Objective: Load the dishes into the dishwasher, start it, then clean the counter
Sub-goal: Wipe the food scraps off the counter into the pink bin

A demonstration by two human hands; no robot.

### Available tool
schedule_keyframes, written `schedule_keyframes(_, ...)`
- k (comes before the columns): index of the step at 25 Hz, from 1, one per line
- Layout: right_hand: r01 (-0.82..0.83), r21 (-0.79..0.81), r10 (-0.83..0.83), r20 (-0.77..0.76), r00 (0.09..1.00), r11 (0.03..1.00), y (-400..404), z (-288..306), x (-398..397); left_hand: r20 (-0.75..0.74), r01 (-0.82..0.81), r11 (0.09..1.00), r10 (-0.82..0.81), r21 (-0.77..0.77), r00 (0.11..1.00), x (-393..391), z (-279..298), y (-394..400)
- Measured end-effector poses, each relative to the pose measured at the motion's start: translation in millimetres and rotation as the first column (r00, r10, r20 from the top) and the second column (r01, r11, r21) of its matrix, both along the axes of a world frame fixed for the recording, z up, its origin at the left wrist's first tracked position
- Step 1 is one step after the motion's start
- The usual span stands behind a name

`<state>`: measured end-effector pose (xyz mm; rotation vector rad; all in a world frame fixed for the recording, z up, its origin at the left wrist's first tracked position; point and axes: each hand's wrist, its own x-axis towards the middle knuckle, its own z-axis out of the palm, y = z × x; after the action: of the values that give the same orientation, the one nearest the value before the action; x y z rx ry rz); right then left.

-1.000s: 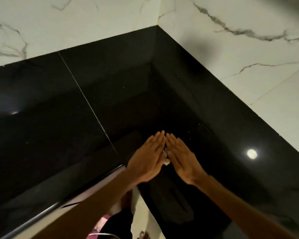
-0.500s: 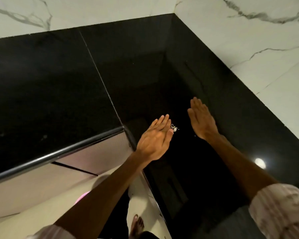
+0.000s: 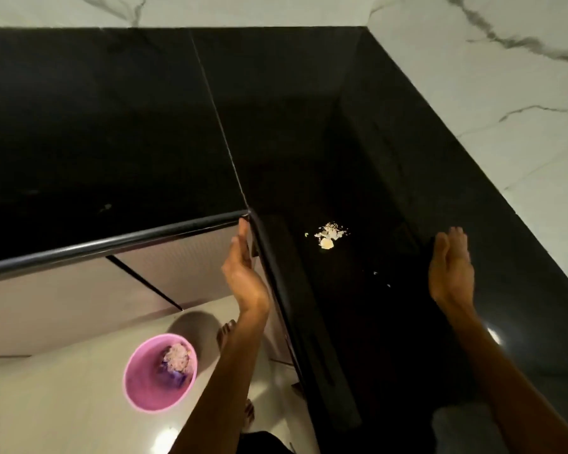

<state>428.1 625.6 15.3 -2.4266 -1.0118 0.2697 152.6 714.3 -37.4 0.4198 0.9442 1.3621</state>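
We judge ourselves in the closing counter-cleaning step: the black table [image 3: 341, 142] is mostly bare, a small heap of pale crumbs [image 3: 328, 235] lies between our left hand [image 3: 243, 273], cupped open at the edge, and flat right hand [image 3: 450, 268], the pink bin [image 3: 151, 385] waiting below.

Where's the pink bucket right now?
In the head view, the pink bucket stands on the pale floor at lower left, below the counter edge and just left of the left forearm. There is some waste inside it.
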Motion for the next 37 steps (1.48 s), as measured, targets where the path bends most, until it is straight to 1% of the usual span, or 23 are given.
schedule_keyframes(1,-0.02,-0.097,0.024,0.042,0.999,0.995,-2,-7,4,0.157,-0.017,0.997,0.028,-0.069,0.987,-3,-7,0)
schedule_keyframes(2,-0.066,-0.164,0.077,0.059,0.995,0.984,1,-12,1,0.291,-0.028,0.993,0.059,-0.112,0.955,-4,-10,-1)
schedule_keyframes(3,-0.129,-0.201,0.144,0.065,0.987,0.971,7,-16,-8,0.376,-0.056,0.987,0.109,-0.148,0.92,-2,-12,-2)
schedule_keyframes(4,-0.192,-0.225,0.212,0.069,0.975,0.955,15,-18,-20,0.437,-0.096,0.98,0.164,-0.174,0.884,0,-11,-2)
schedule_keyframes(6,-0.285,-0.247,0.314,0.083,0.946,0.926,31,-22,-43,0.509,-0.176,0.96,0.265,-0.218,0.819,1,-7,-3)
schedule_keyframes(8,-0.318,-0.232,0.344,0.083,0.935,0.919,41,-24,-57,0.569,-0.199,0.954,0.293,-0.223,0.768,-1,-7,-2)
schedule_keyframes(13,-0.402,-0.236,0.429,0.076,0.9,0.885,50,-28,-67,0.619,-0.179,0.965,0.262,-0.194,0.74,0,-12,1)
schedule_keyframes(17,-0.494,-0.299,0.543,0.107,0.833,0.816,61,-28,-86,0.605,-0.179,0.962,0.268,-0.206,0.75,0,-12,2)
schedule_keyframes(20,-0.551,-0.321,0.611,0.123,0.782,0.771,69,-24,-121,0.606,-0.163,0.969,0.243,-0.185,0.758,0,-10,1)
schedule_keyframes(24,-0.671,-0.271,0.723,0.214,0.657,0.69,72,-22,-186,0.622,-0.157,0.971,0.236,-0.18,0.746,-1,-18,6)
schedule_keyframes(26,-0.719,-0.274,0.77,0.241,0.591,0.638,71,-27,-206,0.664,-0.126,0.981,0.194,-0.15,0.722,-2,-25,7)
schedule_keyframes(27,-0.739,-0.279,0.789,0.26,0.557,0.613,71,-31,-213,0.69,-0.113,0.985,0.171,-0.128,0.704,-1,-29,6)
schedule_keyframes(28,-0.763,-0.28,0.81,0.274,0.518,0.583,70,-34,-220,0.699,-0.112,0.992,0.122,-0.06,0.705,1,-32,4)
schedule_keyframes(29,-0.791,-0.273,0.832,0.278,0.48,0.547,69,-37,-227,0.704,-0.116,0.992,0.043,0.056,0.709,2,-34,2)
schedule_keyframes(30,-0.821,-0.247,0.851,0.269,0.452,0.515,68,-38,-232,0.709,-0.139,0.983,0.013,0.121,0.706,0,-35,-1)
schedule_keyframes(31,-0.839,-0.208,0.856,0.257,0.45,0.503,65,-35,-234,0.743,-0.157,0.98,0.015,0.122,0.669,-2,-39,2)
schedule_keyframes(32,-0.839,-0.165,0.846,0.246,0.474,0.518,62,-32,-230,0.755,-0.148,0.987,0.055,0.056,0.653,-2,-37,4)
schedule_keyframes(33,-0.819,-0.115,0.816,0.238,0.526,0.562,57,-27,-221,0.735,-0.127,0.991,0.11,-0.033,0.669,-2,-35,5)
schedule_keyframes(34,-0.764,-0.063,0.755,0.227,0.615,0.642,48,-22,-209,0.709,-0.108,0.982,0.186,-0.153,0.681,-2,-30,5)
schedule_keyframes(35,-0.666,-0.028,0.657,0.197,0.728,0.746,37,-20,-192,0.708,-0.108,0.973,0.222,-0.203,0.67,-3,-27,5)
schedule_keyframes(36,-0.534,-0.036,0.534,0.131,0.835,0.844,25,-18,-176,0.717,-0.113,0.971,0.234,-0.213,0.656,-4,-24,3)
schedule_keyframes(37,-0.413,-0.111,0.421,0.071,0.904,0.904,15,-18,-164,0.731,-0.122,0.972,0.23,-0.199,0.643,-4,-20,3)
